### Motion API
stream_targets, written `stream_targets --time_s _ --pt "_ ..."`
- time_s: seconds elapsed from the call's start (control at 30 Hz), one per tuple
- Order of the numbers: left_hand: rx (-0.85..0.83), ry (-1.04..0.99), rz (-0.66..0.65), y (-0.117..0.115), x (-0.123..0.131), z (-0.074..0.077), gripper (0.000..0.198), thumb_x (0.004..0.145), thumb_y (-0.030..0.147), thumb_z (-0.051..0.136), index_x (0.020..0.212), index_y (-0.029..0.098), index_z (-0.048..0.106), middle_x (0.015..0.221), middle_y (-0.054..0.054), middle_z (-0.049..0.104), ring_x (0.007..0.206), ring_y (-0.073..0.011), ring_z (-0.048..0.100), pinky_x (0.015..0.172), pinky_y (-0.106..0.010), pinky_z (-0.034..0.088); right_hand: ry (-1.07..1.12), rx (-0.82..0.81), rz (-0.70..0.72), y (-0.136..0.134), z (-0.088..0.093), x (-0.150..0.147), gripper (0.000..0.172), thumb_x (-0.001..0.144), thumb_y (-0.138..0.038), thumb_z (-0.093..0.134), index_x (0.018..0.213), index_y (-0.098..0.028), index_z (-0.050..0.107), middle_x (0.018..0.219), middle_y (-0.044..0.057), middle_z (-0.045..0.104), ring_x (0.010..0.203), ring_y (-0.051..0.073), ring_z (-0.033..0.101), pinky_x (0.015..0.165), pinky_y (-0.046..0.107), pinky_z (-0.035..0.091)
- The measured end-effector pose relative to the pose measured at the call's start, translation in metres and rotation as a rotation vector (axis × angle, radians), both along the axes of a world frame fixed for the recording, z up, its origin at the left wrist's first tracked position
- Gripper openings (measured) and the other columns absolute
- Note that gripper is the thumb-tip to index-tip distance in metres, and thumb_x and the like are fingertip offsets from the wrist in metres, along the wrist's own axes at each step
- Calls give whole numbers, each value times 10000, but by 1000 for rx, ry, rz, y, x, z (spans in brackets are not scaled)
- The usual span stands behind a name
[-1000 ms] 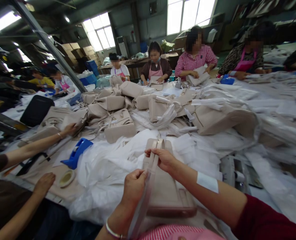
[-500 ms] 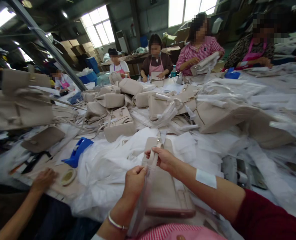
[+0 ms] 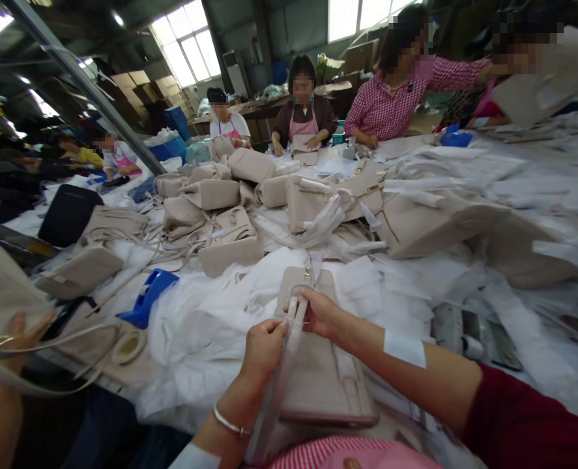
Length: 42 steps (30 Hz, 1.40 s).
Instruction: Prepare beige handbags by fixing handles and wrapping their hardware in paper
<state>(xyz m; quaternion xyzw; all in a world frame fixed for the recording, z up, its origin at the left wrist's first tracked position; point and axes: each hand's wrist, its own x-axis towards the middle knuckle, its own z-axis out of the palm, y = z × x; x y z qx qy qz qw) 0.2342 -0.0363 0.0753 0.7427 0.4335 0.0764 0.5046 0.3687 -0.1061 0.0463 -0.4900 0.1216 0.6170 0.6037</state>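
Observation:
A beige handbag [image 3: 325,381] lies flat in front of me, its metal clasp [image 3: 308,270] at the far end. Over it runs a folded bag strap [image 3: 293,342], partly in clear plastic film. My right hand [image 3: 322,314] is closed on the strap near its folded top. Just left of the strap, my left hand [image 3: 265,344] is closed in a pinch. A thin pale strand [image 3: 297,320] crosses the strap from its fingertips; the exact hold is partly hidden by the fingers.
Beige handbags [image 3: 230,241] are heaped across the table. White wrapping sheets [image 3: 210,312] surround my bag. On the left are a blue tape dispenser [image 3: 149,296], a tape roll [image 3: 128,346] and a neighbour's hand [image 3: 27,332] with a bag. Several co-workers sit opposite.
My hands stay near the strap, whose two folded ends now stand apart. The neighbour at left now holds a bag. The co-worker in the checked shirt has stretched an arm rightward with a bag.

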Motion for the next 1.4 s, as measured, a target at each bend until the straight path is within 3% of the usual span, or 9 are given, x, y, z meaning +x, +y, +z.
stream_targets --time_s 0.17,0.3,0.4,0.53,0.7,0.83,1.07,1.27,1.4 --pt "-29 28 25 6 11 -5 314 701 414 623 727 122 735 657 -40 690 643 -178 589 598 -258 413 -81 -46 78 -1 -6 -13 179 893 -256 460 798 -160 576 637 13 601 544 143 561 576 286 451" --pt "-83 60 20 10 17 -13 312 674 413 630 706 119 729 620 -37 675 599 -171 569 568 -257 398 -16 -43 151 -8 -15 -22 329 926 -391 418 772 -158 592 608 26 590 529 159 559 527 280 437" --pt "-76 62 1 9 16 -17 334 687 427 625 736 118 741 658 -49 695 622 -175 575 585 -260 399 73 -101 70 -3 -27 -3 374 915 -455 404 767 -165 586 610 33 594 514 161 560 503 275 448" --pt "-49 78 -16 9 15 -20 338 699 435 623 721 120 744 660 -54 693 622 -177 573 576 -261 384 63 -78 -53 9 -36 14 202 884 -316 490 788 -166 584 620 14 600 557 144 591 535 244 478" --pt "-73 69 6 15 22 -27 335 685 435 637 728 120 744 678 -56 698 647 -181 581 596 -260 404 12 -27 -91 10 -32 -6 64 810 -153 548 765 -150 594 574 -7 585 494 125 543 511 238 474" --pt "-114 49 10 15 27 -34 364 675 468 644 697 114 726 642 -49 676 614 -171 560 577 -258 399 -7 -29 -102 2 -28 -14 35 780 -153 579 808 -156 600 595 -8 606 502 125 552 532 249 499" --pt "-31 109 6 14 31 -32 326 699 434 621 664 125 720 603 -35 661 585 -164 549 549 -253 378 64 -104 5 5 -33 7 168 837 -212 427 791 -156 579 571 18 593 503 142 575 538 276 522" --pt "-18 134 0 18 41 -37 289 719 394 606 692 131 723 644 -54 693 621 -187 593 577 -267 416 60 -55 147 -4 -21 5 206 857 -223 428 752 -143 585 589 44 594 512 153 572 529 279 503" --pt "50 149 -14 20 42 -36 323 733 431 615 707 127 721 624 -43 675 623 -181 580 573 -261 398 -201 -58 305 -19 -17 20 184 838 -285 497 757 -147 587 683 51 604 571 146 565 569 280 483"
